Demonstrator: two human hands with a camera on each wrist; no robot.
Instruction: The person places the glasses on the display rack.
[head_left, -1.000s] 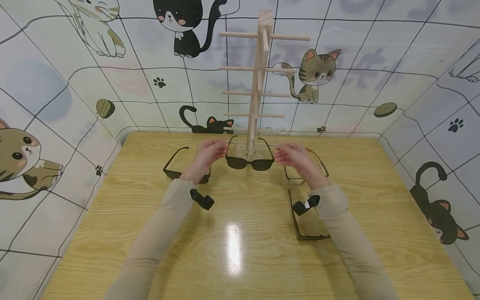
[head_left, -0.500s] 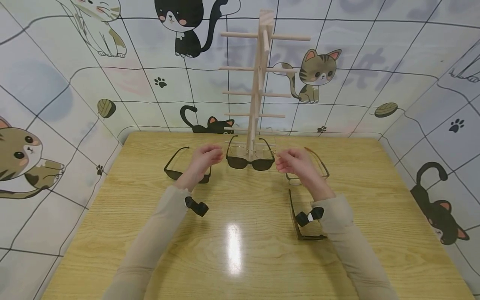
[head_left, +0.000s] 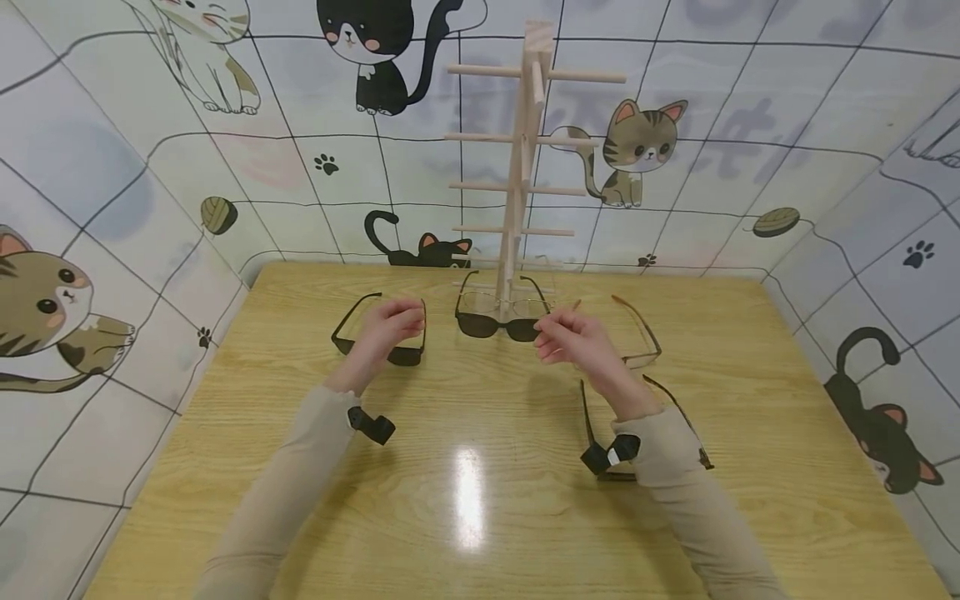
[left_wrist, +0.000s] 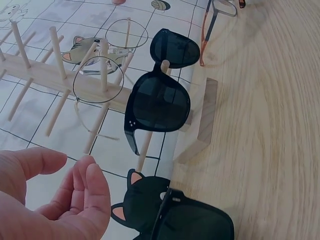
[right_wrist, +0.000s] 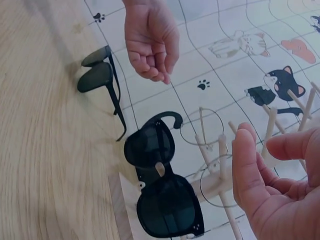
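Head camera first: from my remote seat I see black sunglasses (head_left: 477, 325) sitting low on a wooden stand (head_left: 520, 179), whose pegged post rises toward twelve o'clock from the table (head_left: 495, 417). At nine o'clock from those sunglasses hovers the left hand (head_left: 386, 329), fingers loosely bent and gripping nothing; behind it in this view is a second pair of sunglasses (head_left: 406, 357) on the tabletop. Near three o'clock I have the right hand (head_left: 581, 346), its fingertips overlapping the edge of the mounted pair from this angle. Beyond that hand, at three o'clock, lie orange-templed glasses (head_left: 637, 317), and at four o'clock dark-framed glasses (head_left: 588, 423). Left wrist camera gives me the left hand at eight o'clock, thumb and fingers apart around nothing, with the mounted sunglasses near twelve and thin round-rimmed glasses (left_wrist: 123, 82) at ten, also on the stand; the second pair pokes in at five. Right wrist camera puts the right hand at four o'clock, thumb separated from relaxed fingers, holding nothing and near the thin rims; the black sunglasses fill six o'clock, the left hand hangs at twelve, and the second pair shows at ten.
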